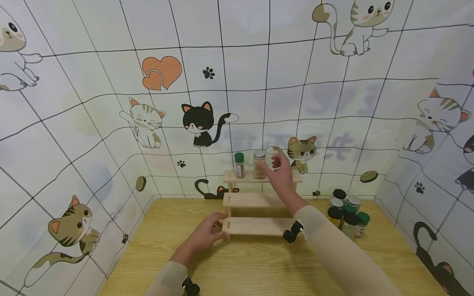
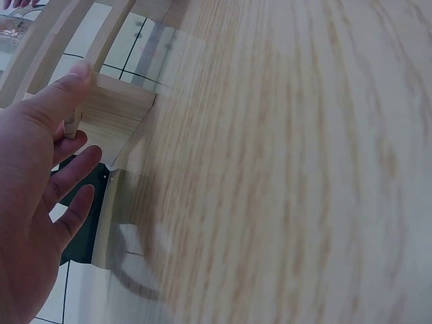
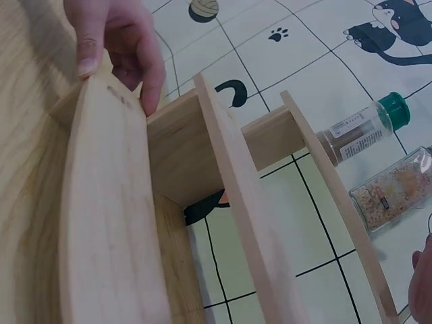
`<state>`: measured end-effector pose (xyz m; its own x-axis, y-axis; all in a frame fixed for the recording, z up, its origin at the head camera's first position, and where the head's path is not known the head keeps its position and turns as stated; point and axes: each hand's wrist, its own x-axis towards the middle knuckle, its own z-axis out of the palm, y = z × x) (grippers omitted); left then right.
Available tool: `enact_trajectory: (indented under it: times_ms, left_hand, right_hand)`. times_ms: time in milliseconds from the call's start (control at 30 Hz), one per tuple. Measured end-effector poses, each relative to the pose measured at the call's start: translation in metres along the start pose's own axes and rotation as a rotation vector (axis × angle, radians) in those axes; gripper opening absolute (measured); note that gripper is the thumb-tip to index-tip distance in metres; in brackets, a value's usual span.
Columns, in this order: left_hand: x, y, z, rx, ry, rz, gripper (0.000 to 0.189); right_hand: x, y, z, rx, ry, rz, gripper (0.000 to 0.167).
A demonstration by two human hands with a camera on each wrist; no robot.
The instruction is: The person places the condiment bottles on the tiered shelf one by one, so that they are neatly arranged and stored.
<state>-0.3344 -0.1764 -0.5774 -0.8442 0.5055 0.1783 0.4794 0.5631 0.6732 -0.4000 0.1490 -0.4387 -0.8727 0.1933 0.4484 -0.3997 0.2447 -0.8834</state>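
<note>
A three-step wooden spice rack (image 1: 254, 200) stands against the back wall. My left hand (image 1: 205, 235) grips the left end of its lowest step, thumb on one side and fingers on the other, as the right wrist view shows. On the top step are a green-capped spice bottle (image 1: 239, 166) and, to its right, a glass jar (image 3: 395, 189) of pinkish-brown granules. My right hand (image 1: 280, 172) is beside that glass jar, thumb partly in front of it and fingers spread loosely to the right. In the right wrist view a fingertip (image 3: 422, 283) appears apart from the jar.
Several spice jars (image 1: 349, 224) with black, green and silvery caps stand clustered on the wooden table (image 1: 252, 267), right of the rack. A wall covering (image 1: 244, 65) with cartoon cats and grid lines rises behind and at both sides.
</note>
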Motion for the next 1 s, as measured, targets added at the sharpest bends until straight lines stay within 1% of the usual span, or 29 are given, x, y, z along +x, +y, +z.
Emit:
enact_trajectory:
  times_ms: [133, 267, 333, 433, 667, 867, 933, 1000]
  left_hand:
    - [-0.001, -0.001, 0.001, -0.005, -0.001, 0.005, 0.065]
    - [-0.003, -0.001, 0.000, 0.001, 0.001, -0.002, 0.065]
    - [-0.004, -0.001, -0.001, -0.002, 0.001, -0.009, 0.065]
    - [-0.003, 0.000, -0.001, -0.023, 0.000, -0.011, 0.065]
    - [0.000, -0.001, 0.001, -0.044, -0.007, -0.022, 0.065]
    - [-0.001, 0.000, 0.001, -0.044, -0.002, -0.006, 0.064]
    - [0.000, 0.000, 0.001, -0.044, 0.000, -0.002, 0.063]
    - [0.000, 0.000, 0.001, -0.036, 0.005, 0.000, 0.063]
  right_hand:
    - [-0.014, 0.002, -0.014, -0.023, -0.034, 0.004, 0.065]
    - [-0.029, 0.005, -0.028, -0.061, -0.063, -0.006, 0.054]
    - [-0.038, 0.005, -0.037, -0.084, -0.070, -0.001, 0.050]
    - [-0.049, 0.005, -0.053, -0.116, -0.077, -0.003, 0.049]
    - [-0.072, 0.012, -0.090, -0.214, -0.082, -0.067, 0.046]
    - [-0.091, 0.014, -0.117, -0.304, -0.088, -0.086, 0.045]
    - [-0.096, 0.018, -0.127, -0.343, -0.079, -0.104, 0.045]
    - [-0.101, 0.021, -0.137, -0.391, -0.056, -0.139, 0.046]
